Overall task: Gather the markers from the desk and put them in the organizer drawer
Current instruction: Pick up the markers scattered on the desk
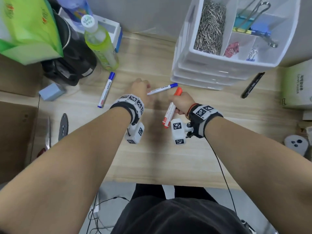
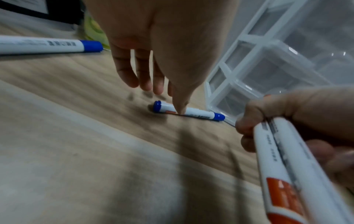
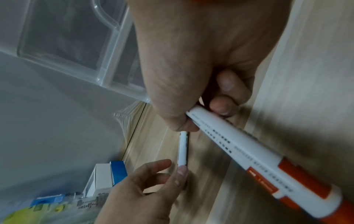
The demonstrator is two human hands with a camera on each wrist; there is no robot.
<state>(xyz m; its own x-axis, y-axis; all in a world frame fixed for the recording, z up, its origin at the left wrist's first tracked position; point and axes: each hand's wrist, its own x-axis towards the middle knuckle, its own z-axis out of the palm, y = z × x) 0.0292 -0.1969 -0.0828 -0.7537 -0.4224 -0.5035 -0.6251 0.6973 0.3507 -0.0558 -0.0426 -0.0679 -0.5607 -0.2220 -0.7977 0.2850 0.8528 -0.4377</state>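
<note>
A blue-capped white marker (image 1: 162,88) (image 2: 193,112) (image 3: 182,148) lies on the wooden desk (image 1: 152,149) in front of the clear drawer organizer (image 1: 202,76) (image 2: 268,60). My left hand (image 1: 140,89) (image 2: 178,94) (image 3: 149,181) hovers over it with fingers straight and spread, the thumb tip touching its barrel. My right hand (image 1: 182,102) (image 2: 296,109) (image 3: 201,60) grips two red markers (image 1: 170,112) (image 2: 283,166) (image 3: 239,148) side by side, just right of it. A second blue marker (image 1: 106,90) (image 2: 47,47) lies to the left. A black marker (image 1: 252,85) lies to the right of the organizer.
The organizer's drawers look closed; its top tray (image 1: 236,63) holds paper clips and binder clips. A green bottle (image 1: 101,46), a black bag (image 1: 70,65) and a green bag (image 1: 28,27) crowd the back left. A cardboard box (image 1: 297,86) stands at the right.
</note>
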